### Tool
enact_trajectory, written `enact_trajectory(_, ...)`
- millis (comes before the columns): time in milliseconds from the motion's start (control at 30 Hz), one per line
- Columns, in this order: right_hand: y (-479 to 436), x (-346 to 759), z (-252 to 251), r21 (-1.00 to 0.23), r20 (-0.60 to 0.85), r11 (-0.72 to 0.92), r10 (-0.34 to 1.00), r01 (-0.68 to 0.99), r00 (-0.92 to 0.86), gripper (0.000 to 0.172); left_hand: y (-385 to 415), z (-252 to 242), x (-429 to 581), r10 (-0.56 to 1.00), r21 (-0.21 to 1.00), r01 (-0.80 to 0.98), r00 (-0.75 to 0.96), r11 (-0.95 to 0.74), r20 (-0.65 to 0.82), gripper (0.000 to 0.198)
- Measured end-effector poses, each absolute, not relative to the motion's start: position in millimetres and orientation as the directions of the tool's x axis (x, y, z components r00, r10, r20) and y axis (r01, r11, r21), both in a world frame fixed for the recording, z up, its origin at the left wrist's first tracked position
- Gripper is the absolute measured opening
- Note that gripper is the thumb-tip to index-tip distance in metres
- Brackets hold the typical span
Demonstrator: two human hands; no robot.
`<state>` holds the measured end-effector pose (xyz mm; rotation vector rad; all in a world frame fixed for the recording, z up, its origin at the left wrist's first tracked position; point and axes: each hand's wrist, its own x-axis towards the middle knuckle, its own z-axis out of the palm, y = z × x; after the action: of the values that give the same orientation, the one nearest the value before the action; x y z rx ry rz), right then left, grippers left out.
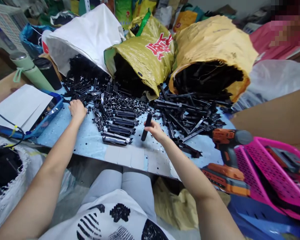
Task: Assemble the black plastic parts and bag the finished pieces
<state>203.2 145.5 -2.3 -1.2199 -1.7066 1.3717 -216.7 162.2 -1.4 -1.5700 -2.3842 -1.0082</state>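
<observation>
My right hand (155, 129) holds a black bar-shaped part (146, 127) upright between thumb and fingers, over the front middle of the blue table (90, 143). My left hand (77, 109) is at the left edge of the black parts pile (85, 88), its fingers bent down and touching there; what they grip, if anything, is too small to tell. Between my hands lies a stack of long black parts (118, 128) in rows, with small parts and screws (130, 104) behind it. Longer black parts (190, 113) are heaped to the right.
White (87, 33), olive (145, 56) and yellow (215, 43) sacks lie open at the back. An orange drill (227, 160) and pink baskets (277, 176) are at right. At left are a blue basket (47, 118), a green bottle (32, 71) and a black cup (48, 73).
</observation>
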Motion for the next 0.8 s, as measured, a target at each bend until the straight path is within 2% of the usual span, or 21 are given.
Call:
enact_trajectory(67, 106, 213, -1, -0.845, 0.006, 0.190, 0.938, 0.501, -0.345, 0.032, 146, 8, -204, 0.701, 0.543, 0.821, -0.492, 0.177, 0.516, 0.034)
enact_trajectory(133, 69, 217, -4, -0.620, 0.077, 0.342, 0.922, 0.707, -0.378, 0.032, 120, 20, -176, 0.643, 0.567, 0.822, -0.465, 0.058, 0.609, 0.033)
enact_trajectory(167, 53, 218, -6, -0.497, 0.093, 0.409, 0.902, 0.765, -0.422, 0.034, 102, 26, -156, 0.585, 0.585, 0.807, -0.438, -0.078, 0.683, 0.032)
enact_trajectory(200, 38, 218, -9, -0.392, 0.088, 0.470, 0.875, 0.791, -0.476, 0.037, 84, 32, -134, 0.592, 0.571, 0.786, -0.350, -0.235, 0.725, 0.031)
enact_trajectory(233, 26, 216, -12, -0.323, 0.064, 0.522, 0.844, 0.789, -0.532, 0.039, 64, 36, -111, 0.664, 0.545, 0.754, -0.198, -0.367, 0.721, 0.029)
enact_trajectory(267, 17, 214, -14, -0.301, 0.041, 0.553, 0.822, 0.777, -0.569, 0.040, 45, 39, -87, 0.733, 0.541, 0.711, -0.052, -0.450, 0.678, 0.029)
enact_trajectory(300, 11, 212, -16, -0.333, 0.029, 0.551, 0.817, 0.765, -0.576, 0.041, 28, 40, -65, 0.795, 0.572, 0.659, 0.066, -0.489, 0.603, 0.032)
enact_trajectory(367, 5, 204, -15, -0.551, 0.047, 0.439, 0.866, 0.710, -0.498, 0.044, 1, 36, -29, 0.881, 0.696, 0.546, 0.220, -0.467, 0.418, 0.039)
enact_trajectory(433, 4, 195, -9, -0.828, 0.034, 0.227, 0.933, 0.513, -0.358, 0.050, -13, 28, -6, 0.929, 0.821, 0.450, 0.280, -0.351, 0.244, 0.045)
enact_trajectory(500, 5, 186, 0, -0.968, -0.010, 0.062, 0.958, 0.244, -0.285, 0.054, -18, 22, 6, 0.954, 0.880, 0.398, 0.248, -0.259, 0.168, 0.049)
enact_trajectory(533, 5, 183, 4, -0.989, -0.018, 0.025, 0.958, 0.147, -0.285, 0.055, -19, 21, 9, 0.961, 0.885, 0.393, 0.212, -0.251, 0.178, 0.048)
enact_trajectory(600, 5, 182, 11, -0.997, 0.022, 0.045, 0.946, 0.064, -0.324, 0.054, -19, 24, 12, 0.953, 0.856, 0.420, 0.167, -0.301, 0.252, 0.043)
enact_trajectory(800, 2, 197, 22, -0.908, 0.251, 0.368, 0.860, 0.200, -0.444, 0.046, -32, 35, 20, 0.900, 0.741, 0.519, 0.160, -0.425, 0.405, 0.036)
